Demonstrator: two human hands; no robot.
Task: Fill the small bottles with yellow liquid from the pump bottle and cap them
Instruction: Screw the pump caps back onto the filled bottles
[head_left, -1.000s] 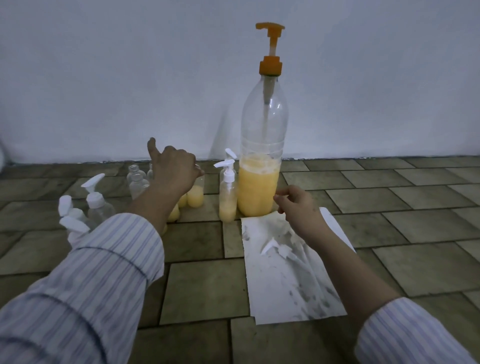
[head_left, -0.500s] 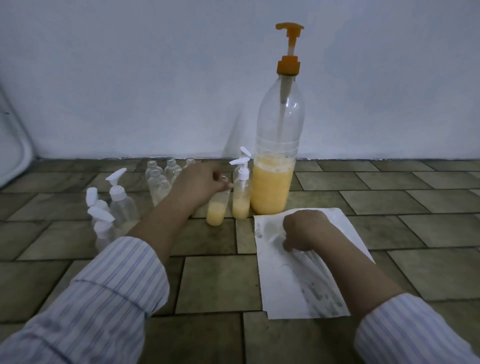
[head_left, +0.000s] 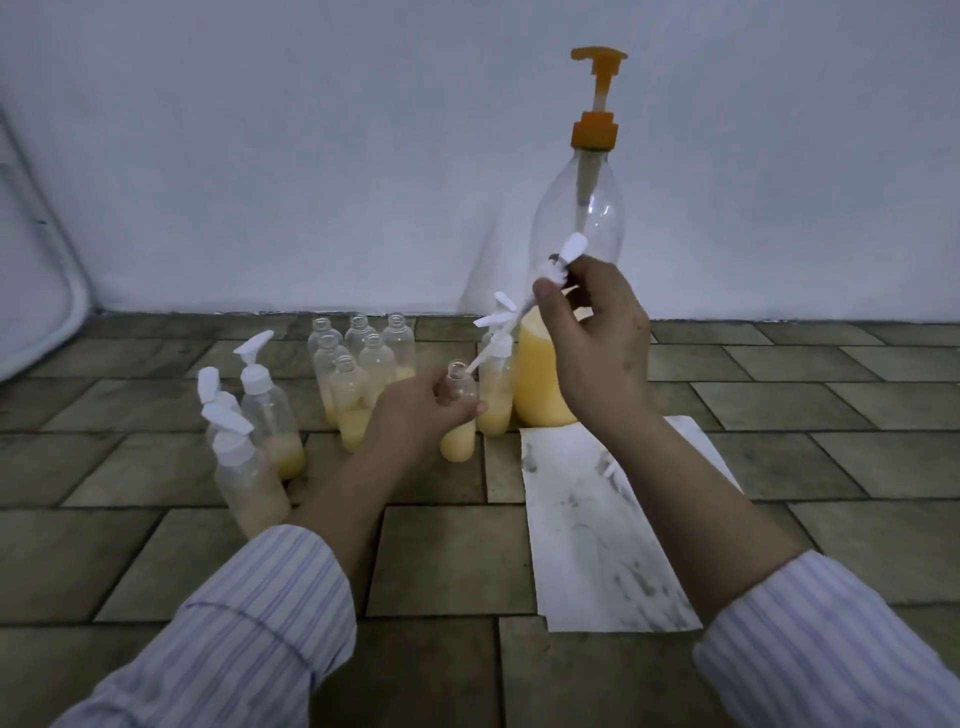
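Note:
A tall clear pump bottle (head_left: 576, 223) with an orange pump head stands by the wall, yellow liquid in its lower part. My left hand (head_left: 415, 410) grips a small uncapped bottle (head_left: 460, 415) partly filled with yellow liquid, standing on the floor. My right hand (head_left: 597, 338) pinches a white pump cap (head_left: 558, 262) above it; the cap's thin tube slants down with its tip at the bottle's open mouth. A capped small bottle (head_left: 496, 384) stands right behind, against the pump bottle.
Several uncapped small bottles (head_left: 363, 358) cluster left of my left hand. Three capped bottles (head_left: 249, 436) with white pump tops stand further left. A smudged white paper sheet (head_left: 597, 530) lies on the tiled floor under my right forearm. A white wall rises behind.
My right hand lifted off the paper holding a white pump cap and brought its tube to the bottle's mouth. My left hand keeps its hold on the small bottle, which has stayed put.

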